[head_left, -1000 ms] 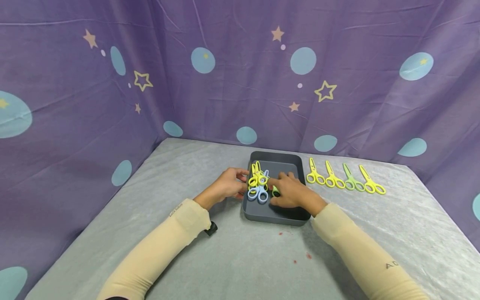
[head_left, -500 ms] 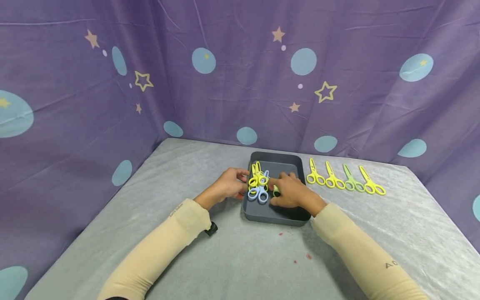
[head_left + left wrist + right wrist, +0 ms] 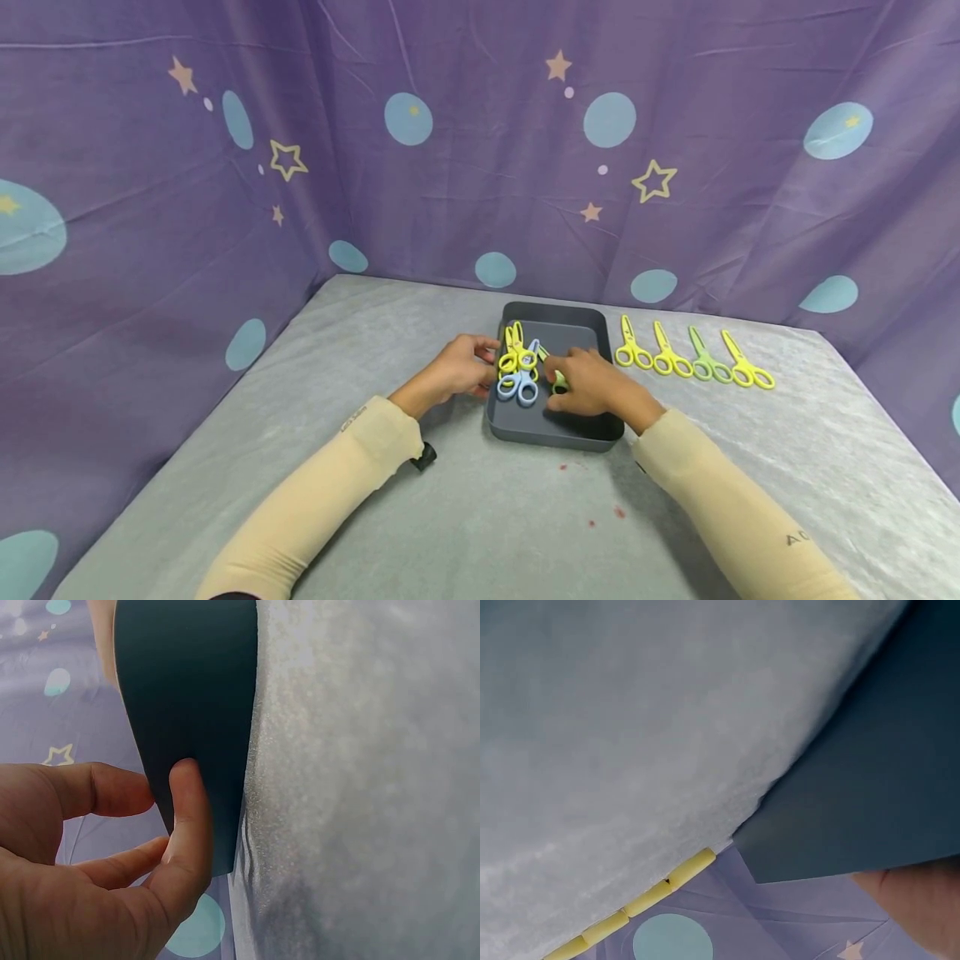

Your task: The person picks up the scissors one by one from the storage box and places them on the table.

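Observation:
My left hand (image 3: 453, 367) grips the left wall of a dark grey tray (image 3: 551, 442). In the left wrist view, one finger lies along the tray's outer wall (image 3: 187, 690) while others reach over the rim. My right hand (image 3: 588, 383) is inside the tray, fingers curled down on a pair of green scissors (image 3: 560, 384); its blade end shows past the fingers and the rest is hidden. Left of it lie overlapping yellow scissors (image 3: 517, 333) and blue scissors (image 3: 523, 375). In the right wrist view only part of the right hand (image 3: 919, 907) shows beyond the tray wall (image 3: 862, 787).
Right of the tray, a row of scissors lies on the grey cloth: two yellow pairs (image 3: 661, 335), a green pair (image 3: 698, 343) and another yellow pair (image 3: 733, 347). A purple patterned curtain (image 3: 465, 208) stands behind and at the left. Small red marks (image 3: 619, 512) dot the cloth.
My right hand has shifted slightly right within the tray, and the green scissors have moved with it, their blade end now showing. The left hand stays in place.

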{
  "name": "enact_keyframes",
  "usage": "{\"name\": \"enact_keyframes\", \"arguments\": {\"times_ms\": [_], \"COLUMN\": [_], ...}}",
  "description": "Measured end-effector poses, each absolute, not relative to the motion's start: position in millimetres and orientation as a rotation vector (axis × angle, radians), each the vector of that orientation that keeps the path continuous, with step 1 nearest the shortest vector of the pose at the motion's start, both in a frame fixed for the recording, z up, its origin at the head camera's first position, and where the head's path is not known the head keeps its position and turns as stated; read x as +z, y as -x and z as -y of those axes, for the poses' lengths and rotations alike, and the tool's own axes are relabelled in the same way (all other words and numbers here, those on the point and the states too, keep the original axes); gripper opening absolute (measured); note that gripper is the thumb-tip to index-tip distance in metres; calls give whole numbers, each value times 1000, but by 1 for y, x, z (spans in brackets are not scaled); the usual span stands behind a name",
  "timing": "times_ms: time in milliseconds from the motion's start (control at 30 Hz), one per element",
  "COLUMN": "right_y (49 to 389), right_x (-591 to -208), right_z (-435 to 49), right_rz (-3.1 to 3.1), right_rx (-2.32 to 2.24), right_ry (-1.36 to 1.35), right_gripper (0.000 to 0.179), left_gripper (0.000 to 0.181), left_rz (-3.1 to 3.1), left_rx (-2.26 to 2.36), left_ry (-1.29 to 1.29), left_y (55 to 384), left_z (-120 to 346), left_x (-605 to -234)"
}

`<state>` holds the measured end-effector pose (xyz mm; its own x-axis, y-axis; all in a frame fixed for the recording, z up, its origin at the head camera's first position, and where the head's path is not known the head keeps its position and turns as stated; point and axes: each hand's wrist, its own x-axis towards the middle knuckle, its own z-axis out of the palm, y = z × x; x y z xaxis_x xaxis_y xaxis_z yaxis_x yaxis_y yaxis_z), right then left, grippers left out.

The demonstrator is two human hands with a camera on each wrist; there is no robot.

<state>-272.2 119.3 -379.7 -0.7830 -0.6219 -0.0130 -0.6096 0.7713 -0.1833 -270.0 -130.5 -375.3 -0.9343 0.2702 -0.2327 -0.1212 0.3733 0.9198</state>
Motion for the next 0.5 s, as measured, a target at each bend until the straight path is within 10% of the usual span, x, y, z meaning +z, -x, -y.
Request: {"name": "enact_keyframes", "arguments": {"times_ms": [500], "right_y": [262], "right_x": [-371], "right_z": [-126], "right_rz": [-2815], "right_rx": [-316], "right_ry": [992], "right_gripper": [24], "left_gripper": [67], "left_rz": [-2298], "left_rx": [1589], "left_ry": [-133], "left_y": [269], "left_z": [130], "left_x": [-374]}}
